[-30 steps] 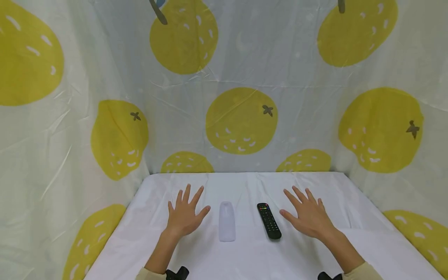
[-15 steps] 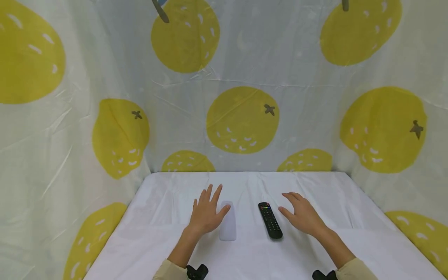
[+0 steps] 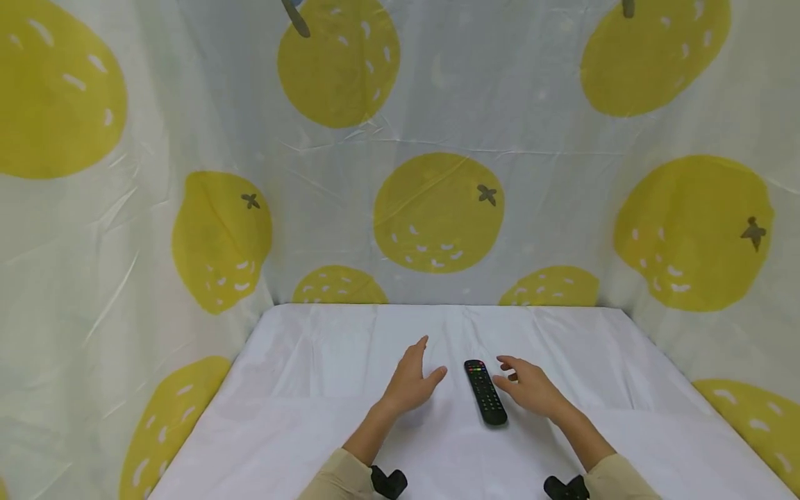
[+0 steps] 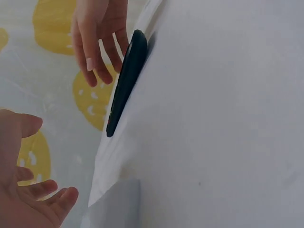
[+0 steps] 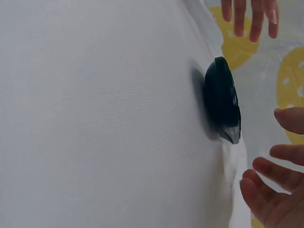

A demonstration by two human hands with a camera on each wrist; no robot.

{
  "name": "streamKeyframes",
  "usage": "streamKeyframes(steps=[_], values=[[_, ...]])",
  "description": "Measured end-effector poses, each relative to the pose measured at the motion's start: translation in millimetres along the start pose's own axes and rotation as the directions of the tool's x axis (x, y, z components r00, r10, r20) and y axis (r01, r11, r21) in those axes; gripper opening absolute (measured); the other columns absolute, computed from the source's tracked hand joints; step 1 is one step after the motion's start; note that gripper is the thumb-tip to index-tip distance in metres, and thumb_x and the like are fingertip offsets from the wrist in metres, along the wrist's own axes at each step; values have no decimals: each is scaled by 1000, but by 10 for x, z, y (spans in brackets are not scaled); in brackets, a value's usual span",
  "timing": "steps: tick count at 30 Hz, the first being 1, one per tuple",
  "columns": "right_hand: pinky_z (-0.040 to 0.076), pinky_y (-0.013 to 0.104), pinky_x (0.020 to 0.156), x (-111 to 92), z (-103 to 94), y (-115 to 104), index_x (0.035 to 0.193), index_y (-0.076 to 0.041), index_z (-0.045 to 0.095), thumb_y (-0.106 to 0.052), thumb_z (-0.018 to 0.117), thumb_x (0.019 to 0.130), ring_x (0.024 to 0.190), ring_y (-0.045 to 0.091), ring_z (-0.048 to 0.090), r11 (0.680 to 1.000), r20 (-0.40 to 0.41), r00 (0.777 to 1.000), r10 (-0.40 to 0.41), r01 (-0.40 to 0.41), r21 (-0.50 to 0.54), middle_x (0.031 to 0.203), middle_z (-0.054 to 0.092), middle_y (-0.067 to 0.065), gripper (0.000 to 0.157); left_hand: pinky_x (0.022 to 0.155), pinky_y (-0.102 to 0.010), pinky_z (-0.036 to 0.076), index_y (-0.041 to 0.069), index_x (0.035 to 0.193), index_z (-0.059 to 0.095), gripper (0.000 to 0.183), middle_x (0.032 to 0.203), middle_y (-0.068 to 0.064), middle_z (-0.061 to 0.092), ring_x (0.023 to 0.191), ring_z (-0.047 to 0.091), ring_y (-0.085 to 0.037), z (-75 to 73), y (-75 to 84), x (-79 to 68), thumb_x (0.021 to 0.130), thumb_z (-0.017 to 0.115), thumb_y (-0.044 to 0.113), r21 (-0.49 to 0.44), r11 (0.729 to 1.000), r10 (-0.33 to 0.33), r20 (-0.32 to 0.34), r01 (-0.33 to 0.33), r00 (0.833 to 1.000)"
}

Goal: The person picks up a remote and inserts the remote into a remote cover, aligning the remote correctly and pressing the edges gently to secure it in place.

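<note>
A black remote control (image 3: 485, 394) with several small buttons lies on the white cloth, slightly slanted, between the two hands. Left of it, my left hand (image 3: 409, 385) hovers with relaxed fingers and the thumb held apart. A pale translucent remote cover (image 4: 118, 209) shows under that hand in the left wrist view; in the head view the hand and forearm hide it. My right hand (image 3: 528, 389) hangs beside the remote's right edge, fingers loosely bent, thumb close to the remote. Neither hand holds anything.
White cloth (image 3: 312, 361) covers the table. Behind and at both sides hangs a pale curtain (image 3: 550, 208) printed with yellow fruit. Each wrist carries a black camera mount, such as the left mount (image 3: 389, 482).
My left hand has moved right, over the translucent cover, its fingers drawing together. My right hand's spread fingers have bent, and it has come closer to the remote, which lies still.
</note>
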State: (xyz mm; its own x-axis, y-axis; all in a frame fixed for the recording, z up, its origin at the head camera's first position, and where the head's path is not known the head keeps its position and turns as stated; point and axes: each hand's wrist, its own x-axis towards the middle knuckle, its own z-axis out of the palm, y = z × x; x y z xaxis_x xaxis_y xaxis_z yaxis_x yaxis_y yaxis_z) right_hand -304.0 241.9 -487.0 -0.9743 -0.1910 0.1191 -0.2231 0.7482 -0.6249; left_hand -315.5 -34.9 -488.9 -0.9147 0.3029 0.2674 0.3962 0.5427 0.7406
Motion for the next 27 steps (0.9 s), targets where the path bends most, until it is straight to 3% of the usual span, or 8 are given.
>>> streamKeyframes(steps=[5,9,12,15,19,21,24,27], values=[[57,45,81,56,65,33,137,5,59,-20,67,101,100,31,68,995,0,997,76,-76,68,114,68,14,45,97,-49,53,-7,151,42,69,137,-22,57,120,61,-37,237,19,102,98,70,28,-104,990,-96,21,98,995],[57,36,74,109,123,34,133,8,61,-18,66,102,87,21,66,977,37,990,136,-140,158,108,68,12,41,89,-41,56,-10,143,50,64,123,-16,65,108,68,-29,399,80,158,94,74,24,-184,960,-201,69,211,977],[59,34,73,142,153,14,132,11,60,-16,64,103,87,20,66,959,70,982,174,-185,214,110,68,15,40,82,-36,59,-11,139,53,60,115,-12,66,95,71,-24,500,141,178,93,76,19,-288,910,-280,106,299,954],[60,35,75,173,159,-6,131,14,60,-12,61,104,92,21,66,940,95,974,203,-221,260,112,68,16,38,76,-32,60,-13,136,54,55,108,-9,64,86,70,-20,584,208,200,93,76,12,-419,826,-356,132,377,925],[60,37,78,196,163,-11,130,16,59,-7,58,104,96,23,64,908,134,964,229,-261,326,112,68,16,34,74,-32,61,-16,128,56,46,102,-10,62,87,68,-20,681,269,225,89,75,-2,-550,721,-431,120,421,895],[60,38,79,197,165,-8,130,17,58,-3,59,104,98,24,64,892,157,961,227,-270,362,112,68,16,33,74,-34,62,-17,125,56,43,101,-12,62,87,67,-20,722,289,231,86,74,-9,-595,684,-457,104,423,884],[60,39,81,194,168,1,130,18,56,2,59,102,99,25,66,868,173,959,223,-276,414,113,67,19,33,75,-36,62,-17,122,57,41,98,-14,63,86,67,-21,767,317,241,84,72,-15,-632,658,-464,87,409,881],[60,38,81,196,169,7,131,18,56,4,59,100,100,25,67,840,166,960,224,-277,466,114,66,20,33,73,-36,62,-15,123,59,42,94,-13,64,81,67,-19,800,341,251,83,70,-19,-648,657,-453,70,385,889]])
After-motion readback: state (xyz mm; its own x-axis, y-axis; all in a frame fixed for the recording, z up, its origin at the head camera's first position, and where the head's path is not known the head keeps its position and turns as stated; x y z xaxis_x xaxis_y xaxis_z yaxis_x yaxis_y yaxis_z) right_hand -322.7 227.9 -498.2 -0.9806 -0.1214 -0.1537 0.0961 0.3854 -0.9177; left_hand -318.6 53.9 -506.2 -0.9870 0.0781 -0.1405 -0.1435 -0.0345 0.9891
